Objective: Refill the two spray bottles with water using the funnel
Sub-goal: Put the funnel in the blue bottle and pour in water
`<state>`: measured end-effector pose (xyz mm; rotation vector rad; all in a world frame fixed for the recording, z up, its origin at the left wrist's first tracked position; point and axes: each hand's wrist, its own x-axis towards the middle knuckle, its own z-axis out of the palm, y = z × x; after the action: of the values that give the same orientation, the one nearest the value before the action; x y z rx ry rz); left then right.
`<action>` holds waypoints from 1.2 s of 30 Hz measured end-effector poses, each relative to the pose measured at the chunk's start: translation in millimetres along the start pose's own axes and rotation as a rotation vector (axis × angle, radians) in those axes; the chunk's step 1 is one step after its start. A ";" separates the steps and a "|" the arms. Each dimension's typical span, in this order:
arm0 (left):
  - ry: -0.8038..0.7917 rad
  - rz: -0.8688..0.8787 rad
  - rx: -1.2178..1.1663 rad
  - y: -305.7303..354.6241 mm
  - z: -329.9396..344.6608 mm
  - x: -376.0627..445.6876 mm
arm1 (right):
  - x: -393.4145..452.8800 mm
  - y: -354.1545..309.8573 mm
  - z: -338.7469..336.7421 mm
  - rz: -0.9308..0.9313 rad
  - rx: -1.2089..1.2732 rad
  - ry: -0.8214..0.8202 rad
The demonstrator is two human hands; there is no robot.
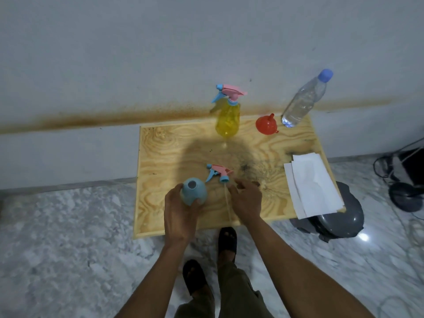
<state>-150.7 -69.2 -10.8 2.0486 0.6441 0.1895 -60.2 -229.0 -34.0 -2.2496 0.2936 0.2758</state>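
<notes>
My left hand grips a blue spray bottle with its neck uncovered, standing near the front of the wooden board. Its pink and blue spray head lies on the board just right of it, the thin dip tube trailing toward me. My right hand hovers over that tube with fingers apart, holding nothing. A yellow spray bottle with its spray head on stands at the back. To its right, a red funnel rests mouth down. A clear water bottle with a blue cap stands at the back right.
White paper sheets lie on the board's right edge. A dark grey object sits on the marble floor below them. Black cables and a stand are at the far right. A wall rises behind the board. My sandalled feet are in front.
</notes>
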 end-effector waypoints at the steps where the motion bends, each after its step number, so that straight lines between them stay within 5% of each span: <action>1: 0.001 -0.022 -0.001 0.9 0.4 2.1 | -2.5 -3.3 -4.7 -0.014 0.014 0.020; 14: 0.118 0.092 -0.073 0.2 15.0 11.9 | 139.1 -54.4 -68.0 -0.026 -0.005 0.264; 28: 0.210 0.243 -0.003 -11.3 34.3 29.0 | 274.0 -42.4 -58.1 0.137 -0.231 0.112; 36: 0.202 0.239 0.008 -11.0 34.6 28.1 | 260.9 -32.9 -66.8 0.075 -0.042 0.102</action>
<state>-117.8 -76.2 -42.0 2.1284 0.5198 0.5396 203.9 -290.5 -44.8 -2.3007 0.4303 0.2091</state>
